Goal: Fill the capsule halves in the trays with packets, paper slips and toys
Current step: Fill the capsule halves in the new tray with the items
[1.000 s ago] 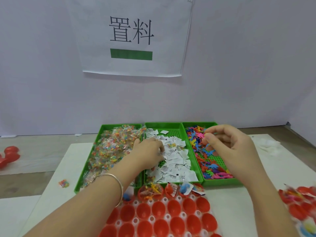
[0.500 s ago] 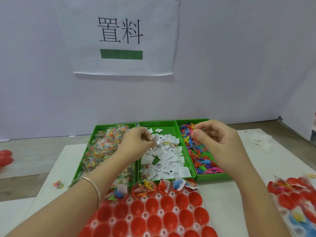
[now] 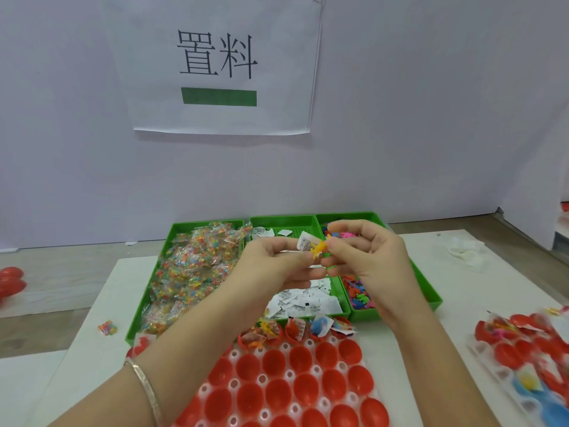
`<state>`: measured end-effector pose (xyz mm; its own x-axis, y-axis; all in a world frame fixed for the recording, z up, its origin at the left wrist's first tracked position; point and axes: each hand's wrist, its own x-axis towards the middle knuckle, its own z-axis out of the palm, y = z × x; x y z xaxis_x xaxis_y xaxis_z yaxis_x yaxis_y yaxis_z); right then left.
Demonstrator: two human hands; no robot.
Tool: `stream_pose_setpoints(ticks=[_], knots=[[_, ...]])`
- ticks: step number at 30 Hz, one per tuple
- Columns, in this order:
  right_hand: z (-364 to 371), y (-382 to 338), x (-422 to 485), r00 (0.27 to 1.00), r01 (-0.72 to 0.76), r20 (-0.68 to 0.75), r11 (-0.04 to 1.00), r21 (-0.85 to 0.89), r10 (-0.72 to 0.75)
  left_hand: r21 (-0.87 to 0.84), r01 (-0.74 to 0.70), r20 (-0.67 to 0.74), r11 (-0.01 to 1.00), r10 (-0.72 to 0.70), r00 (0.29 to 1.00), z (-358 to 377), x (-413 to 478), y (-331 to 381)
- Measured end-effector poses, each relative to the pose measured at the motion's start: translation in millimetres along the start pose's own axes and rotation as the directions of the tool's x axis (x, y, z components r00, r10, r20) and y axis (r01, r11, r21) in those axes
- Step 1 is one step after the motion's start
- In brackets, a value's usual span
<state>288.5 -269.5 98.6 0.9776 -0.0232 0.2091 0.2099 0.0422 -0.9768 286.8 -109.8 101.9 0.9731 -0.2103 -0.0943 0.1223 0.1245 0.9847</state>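
Here I see, above the slip bin (image 3: pixel 283 221), the left hand (image 3: pixel 271 266) pinching a slip (image 3: pixel 304 243) and the right hand (image 3: pixel 372 260) pinching a yellow toy (image 3: pixel 318 250), fingers curled, items touching; red capsule halves (image 3: pixel 274 363) sit in the tray (image 3: pixel 261 379) on the tabletop (image 3: pixel 101 365) below.

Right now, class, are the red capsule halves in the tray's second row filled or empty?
Empty: the second-row capsule halves show bare red insides; only the back-row halves hold toys and paper slips.
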Motion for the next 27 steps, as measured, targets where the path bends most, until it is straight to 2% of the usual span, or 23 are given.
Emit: stream_pose_setpoints(ticks=[5, 8, 11, 15, 18, 21, 24, 27], knots=[[-1, 0, 2, 0.996, 0.077, -0.030, 0.995, -0.063, -0.079, -0.050, -0.052, -0.031, 0.997, 0.050, 0.998, 3, -6, 2], [-1, -1, 1, 0.998, 0.061, 0.004, 0.990, -0.130, -0.061, -0.065, -0.073, -0.004, 0.995, 0.073, 0.997, 4, -7, 3], [-4, -3, 0, 0.999, 0.040, 0.041, 0.984, -0.174, -0.033, -0.103, -0.083, -0.043, 0.991, 0.079, 0.996, 6, -5, 3], [-6, -5, -1, 0.997, 0.067, 0.054, 0.963, -0.263, -0.055, 0.001, -0.163, -0.058, 0.987, 0.163, 0.985, 8, -7, 1], [-4, -5, -1, 0.998, 0.006, 0.060, 0.991, -0.131, 0.002, 0.029, -0.181, -0.054, 0.983, 0.183, 0.982, 9, -9, 0], [1, -2, -2, 0.982, -0.084, 0.164, 0.995, -0.047, 0.091, 0.028, -0.186, -0.065, 0.982, 0.188, 0.980, 8, -11, -1], [10, 6, -4, 0.991, -0.032, 0.130, 0.996, -0.079, 0.043, 0.087, -0.207, -0.102, 0.974, 0.215, 0.971, 4, -14, -3], [16, 7, -4, 0.996, 0.000, 0.087, 0.998, -0.067, 0.006, 0.264, -0.200, -0.114, 0.944, 0.237, 0.965, -8, -20, -4]])
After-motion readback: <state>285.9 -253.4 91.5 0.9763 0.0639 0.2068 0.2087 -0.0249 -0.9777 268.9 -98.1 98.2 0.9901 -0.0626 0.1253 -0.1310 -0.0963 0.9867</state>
